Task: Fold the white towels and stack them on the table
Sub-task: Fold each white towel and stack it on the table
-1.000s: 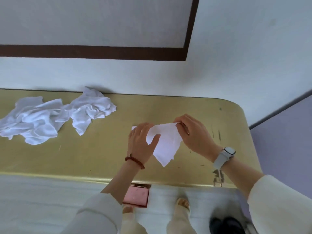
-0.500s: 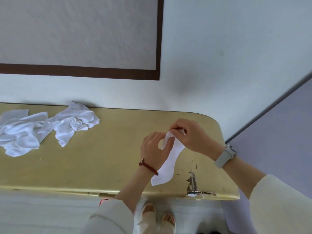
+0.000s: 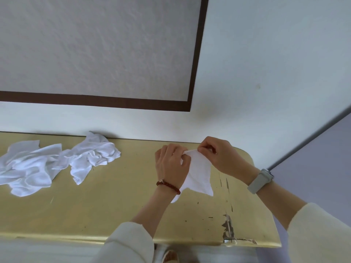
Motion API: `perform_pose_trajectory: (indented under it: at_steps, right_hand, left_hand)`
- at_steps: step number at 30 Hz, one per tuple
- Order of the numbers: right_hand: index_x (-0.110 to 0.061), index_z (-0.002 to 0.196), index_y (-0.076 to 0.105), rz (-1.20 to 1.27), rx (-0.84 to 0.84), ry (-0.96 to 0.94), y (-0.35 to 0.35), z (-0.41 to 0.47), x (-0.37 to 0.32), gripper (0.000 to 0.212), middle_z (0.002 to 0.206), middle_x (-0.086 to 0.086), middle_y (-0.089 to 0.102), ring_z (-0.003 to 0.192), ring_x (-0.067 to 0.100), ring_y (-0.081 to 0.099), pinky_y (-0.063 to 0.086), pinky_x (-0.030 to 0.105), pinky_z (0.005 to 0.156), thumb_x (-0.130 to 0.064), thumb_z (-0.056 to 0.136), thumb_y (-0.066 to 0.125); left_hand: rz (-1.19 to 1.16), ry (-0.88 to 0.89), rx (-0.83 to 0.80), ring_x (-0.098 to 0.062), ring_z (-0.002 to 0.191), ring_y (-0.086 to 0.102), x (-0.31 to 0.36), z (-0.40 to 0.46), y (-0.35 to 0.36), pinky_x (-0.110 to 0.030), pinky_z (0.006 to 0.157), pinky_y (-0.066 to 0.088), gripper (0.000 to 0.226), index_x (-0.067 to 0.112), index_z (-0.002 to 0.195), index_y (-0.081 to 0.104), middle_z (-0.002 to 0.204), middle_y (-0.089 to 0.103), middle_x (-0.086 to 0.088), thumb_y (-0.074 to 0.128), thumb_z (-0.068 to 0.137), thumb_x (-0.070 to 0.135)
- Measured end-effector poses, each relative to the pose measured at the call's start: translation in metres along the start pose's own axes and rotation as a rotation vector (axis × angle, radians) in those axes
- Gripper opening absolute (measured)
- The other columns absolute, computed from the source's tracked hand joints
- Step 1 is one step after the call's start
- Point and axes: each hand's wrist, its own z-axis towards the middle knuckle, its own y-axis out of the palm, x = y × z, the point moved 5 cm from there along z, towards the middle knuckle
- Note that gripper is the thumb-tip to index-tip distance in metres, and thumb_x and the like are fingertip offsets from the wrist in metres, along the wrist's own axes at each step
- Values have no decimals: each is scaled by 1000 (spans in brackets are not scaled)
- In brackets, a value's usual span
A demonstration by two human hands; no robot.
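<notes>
Right of centre, my left hand (image 3: 171, 165) and right hand (image 3: 218, 155) pinch the top edge of one white towel (image 3: 199, 175) close together, so it hangs down to the gold table (image 3: 117, 209), seemingly to line up its corners for a fold. Unfolded towels (image 3: 57, 164) wait crumpled at the left; no stack yet.
</notes>
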Motion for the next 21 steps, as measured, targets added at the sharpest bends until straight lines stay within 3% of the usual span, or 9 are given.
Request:
perform_pose_trajectory:
  at_steps: [4, 7, 10, 15, 18, 21]
  right_hand:
    - [-9, 85, 60, -25, 87, 30, -5, 18, 7, 12, 81, -5, 60, 72, 1, 52, 37, 5, 64, -9, 91, 49]
    - [-5, 90, 61, -81, 122, 46, -6, 34, 21, 15, 90, 2, 60, 82, 14, 54, 38, 10, 67, -6, 92, 46]
    - [-2, 93, 61, -132, 161, 68, -10, 51, 36, 17, 95, 7, 57, 84, 17, 51, 32, 13, 69, -2, 92, 44]
    - [-2, 96, 62, -155, 344, 83, -32, 70, 47, 17, 95, 6, 55, 83, 17, 51, 32, 15, 72, -1, 91, 46]
    - [-2, 94, 62, -140, 460, 28, -42, 66, 43, 15, 90, 0, 52, 81, 16, 51, 38, 23, 73, 0, 89, 48]
    - [-3, 91, 60, -139, 463, -14, -37, 48, 48, 12, 89, 3, 57, 79, 20, 55, 45, 30, 69, 1, 89, 49]
  left_hand:
    - [25, 41, -170, -17, 75, 57, -44, 5, -14, -23, 73, 39, 37, 12, 92, 70, 82, 65, 0, 40, 73, 23]
    - [31, 77, -325, -16, 78, 57, -73, 14, -24, -22, 73, 39, 37, 13, 96, 70, 84, 68, -2, 41, 77, 25]
    - [41, 6, -405, -24, 83, 63, -90, 39, -28, -27, 74, 43, 38, 13, 100, 71, 89, 70, -6, 44, 84, 34]
    - [59, -64, -245, -28, 85, 64, -102, 85, -36, -40, 81, 48, 16, 12, 96, 73, 92, 70, -8, 62, 86, 18]
    - [52, -15, -165, -28, 77, 63, -93, 96, -40, -43, 77, 49, 15, 12, 90, 74, 85, 69, -7, 63, 82, 19]
    - [24, 22, -137, -22, 81, 59, -90, 83, -46, -39, 76, 47, 20, 14, 88, 74, 84, 68, -5, 59, 79, 23]
